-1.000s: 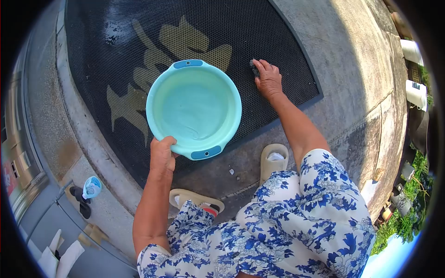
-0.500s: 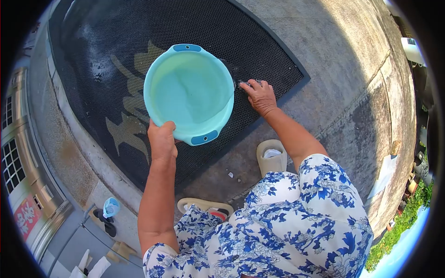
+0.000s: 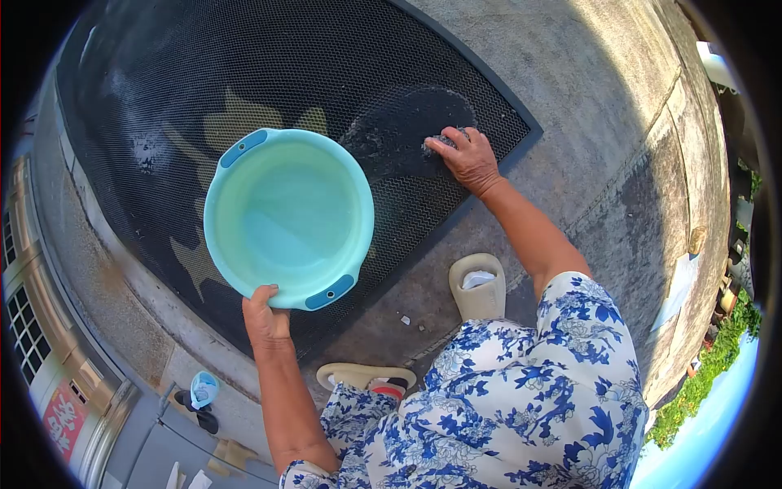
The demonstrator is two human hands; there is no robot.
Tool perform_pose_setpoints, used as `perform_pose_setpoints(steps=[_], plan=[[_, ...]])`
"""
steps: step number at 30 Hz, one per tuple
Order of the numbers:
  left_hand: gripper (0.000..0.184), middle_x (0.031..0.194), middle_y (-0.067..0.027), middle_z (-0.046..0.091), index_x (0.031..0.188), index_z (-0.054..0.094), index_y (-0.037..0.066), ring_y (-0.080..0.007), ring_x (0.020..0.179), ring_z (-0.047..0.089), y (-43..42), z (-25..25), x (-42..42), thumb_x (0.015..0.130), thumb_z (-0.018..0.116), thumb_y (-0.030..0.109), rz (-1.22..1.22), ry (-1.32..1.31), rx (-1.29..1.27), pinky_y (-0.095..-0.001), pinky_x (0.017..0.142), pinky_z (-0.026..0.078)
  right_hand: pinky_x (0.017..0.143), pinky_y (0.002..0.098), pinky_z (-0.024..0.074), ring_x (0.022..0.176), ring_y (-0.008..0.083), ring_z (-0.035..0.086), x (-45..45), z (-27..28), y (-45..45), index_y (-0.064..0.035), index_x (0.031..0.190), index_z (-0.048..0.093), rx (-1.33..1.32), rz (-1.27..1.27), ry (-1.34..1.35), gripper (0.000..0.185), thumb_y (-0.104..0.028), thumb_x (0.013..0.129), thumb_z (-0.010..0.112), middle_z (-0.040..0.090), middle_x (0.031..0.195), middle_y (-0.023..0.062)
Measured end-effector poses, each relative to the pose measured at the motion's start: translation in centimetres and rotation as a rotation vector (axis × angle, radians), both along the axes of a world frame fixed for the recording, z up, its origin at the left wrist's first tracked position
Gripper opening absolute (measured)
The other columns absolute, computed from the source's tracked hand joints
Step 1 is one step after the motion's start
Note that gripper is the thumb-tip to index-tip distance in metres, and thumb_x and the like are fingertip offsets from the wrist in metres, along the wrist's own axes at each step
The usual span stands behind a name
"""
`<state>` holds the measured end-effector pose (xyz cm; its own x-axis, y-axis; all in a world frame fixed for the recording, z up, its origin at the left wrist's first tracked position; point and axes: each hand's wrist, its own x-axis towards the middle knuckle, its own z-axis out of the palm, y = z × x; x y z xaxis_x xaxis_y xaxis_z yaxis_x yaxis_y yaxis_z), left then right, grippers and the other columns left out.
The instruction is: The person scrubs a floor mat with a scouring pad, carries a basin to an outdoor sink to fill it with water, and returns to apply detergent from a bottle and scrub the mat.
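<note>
My left hand grips the near rim of a light turquoise basin, thumb over the edge. The basin has blue handle grips and some water in its bottom. It is held over a black textured mat with a beige leaf pattern. Under the fingers of my right hand is a grey, wiry scouring pad, mostly covered by the hand. The pad lies against the mat near its right corner, beside a dark wet patch.
Concrete ground surrounds the mat. My beige slippers stand near the mat's lower edge, with small white bits between them. At the lower left, a light blue container sits by a metal rail.
The basin has moved left and toward me in my left hand and turned somewhat. A wide dark wet patch now shows on the mat. My right hand has shifted slightly right with the pad.
</note>
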<state>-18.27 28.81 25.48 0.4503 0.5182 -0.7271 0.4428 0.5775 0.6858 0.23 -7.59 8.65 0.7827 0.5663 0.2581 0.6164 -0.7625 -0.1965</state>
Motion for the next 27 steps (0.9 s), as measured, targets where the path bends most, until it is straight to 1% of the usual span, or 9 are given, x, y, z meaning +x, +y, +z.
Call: perform_pose_setpoints(steps=[4,6,7,10,14,17,20,24,27], plan=[[0.058,0.115,-0.0132,0.054,0.124,0.048,-0.002,-0.0299,0.106,0.056,-0.1,-0.7,-2.8,0.066,0.052,-0.004,0.126,0.005,-0.035,-0.0472,0.094,0.048,0.071,0.0386,0.0487,0.085,0.0251,0.055,9.2,-1.8,3.1,-0.0311,0.111,0.061,-0.01,-0.112,-0.15,0.031,-0.018,0.083,0.062,0.056,0.106,0.0014],[0.055,0.114,-0.0135,0.056,0.122,0.049,-0.003,-0.0308,0.106,0.057,-0.3,-1.3,-3.9,0.067,0.052,-0.005,0.175,-0.02,-0.047,-0.0478,0.095,0.048,0.07,0.0399,0.0489,0.086,0.0276,0.056,14.9,-0.9,5.6,-0.03,0.111,0.061,-0.024,-0.398,-0.108,0.03,-0.018,0.084,0.061,0.059,0.102,0.0026],[0.053,0.112,-0.0139,0.057,0.12,0.05,-0.003,-0.0318,0.105,0.058,-0.1,-1.6,-4.6,0.067,0.052,-0.005,0.215,-0.035,-0.065,-0.0485,0.096,0.047,0.07,0.0417,0.0494,0.086,0.0284,0.056,16.6,-1.4,6.2,-0.0281,0.111,0.061,-0.014,-0.384,-0.187,0.031,-0.018,0.082,0.064,0.06,0.1,0.0035],[0.05,0.111,-0.0136,0.057,0.117,0.051,-0.002,-0.0316,0.104,0.057,0.4,-3.6,-6.0,0.068,0.052,-0.005,0.292,-0.036,-0.073,-0.0495,0.096,0.047,0.073,0.0419,0.0504,0.087,0.0285,0.056,14.7,0.1,5.7,-0.0249,0.11,0.061,0.021,-0.282,0.003,0.033,-0.018,0.079,0.067,0.059,0.102,0.0041],[0.055,0.113,-0.0134,0.056,0.122,0.049,-0.001,-0.032,0.106,0.056,-0.2,-5.5,-6.2,0.067,0.053,-0.005,0.354,-0.023,-0.144,-0.0492,0.096,0.047,0.071,0.0374,0.0495,0.084,0.0259,0.052,-1.1,1.6,-1.0,-0.0258,0.11,0.061,-0.061,-0.033,0.188,0.043,-0.014,0.07,0.071,0.055,0.101,0.0013],[0.059,0.115,-0.0134,0.055,0.125,0.047,0.0,-0.0322,0.109,0.055,-0.2,-6.8,-6.3,0.067,0.053,-0.005,0.38,0.027,-0.159,-0.0493,0.097,0.047,0.07,0.0359,0.0475,0.079,0.024,0.051,-1.6,1.7,-1.7,-0.0233,0.109,0.062,-0.009,0.108,0.092,0.046,-0.007,0.067,0.072,0.053,0.099,0.0037],[0.059,0.116,-0.0137,0.054,0.126,0.046,0.0,-0.0327,0.11,0.055,-1.2,-8.1,-6.2,0.067,0.053,-0.005,0.395,0.046,-0.211,-0.0504,0.097,0.046,0.063,0.0342,0.048,0.077,0.021,0.053,7.1,-0.5,1.9,-0.0256,0.106,0.061,-0.021,0.04,-0.105,0.036,-0.016,0.072,0.07,0.053,0.093,0.0002],[0.056,0.119,-0.0135,0.055,0.125,0.047,0.001,-0.0333,0.113,0.055,-1.2,-8.6,-5.7,0.07,0.054,-0.003,0.406,0.043,-0.213,-0.0504,0.097,0.046,0.062,0.0388,0.0515,0.079,0.0269,0.058,19.2,-1.2,9.7,-0.0212,0.101,0.06,-0.011,-0.437,-0.242,0.024,-0.021,0.079,0.067,0.057,0.087,0.0042],[0.058,0.121,-0.014,0.054,0.127,0.045,0.002,-0.0339,0.113,0.054,-1.3,-9.2,-5.4,0.07,0.054,-0.005,0.418,0.044,-0.241,-0.0496,0.097,0.047,0.064,0.0385,0.052,0.082,0.027,0.057,17.4,0.0,9.7,-0.0208,0.104,0.06,0.06,-0.342,-0.102,0.028,-0.02,0.078,0.068,0.057,0.09,0.0037]])
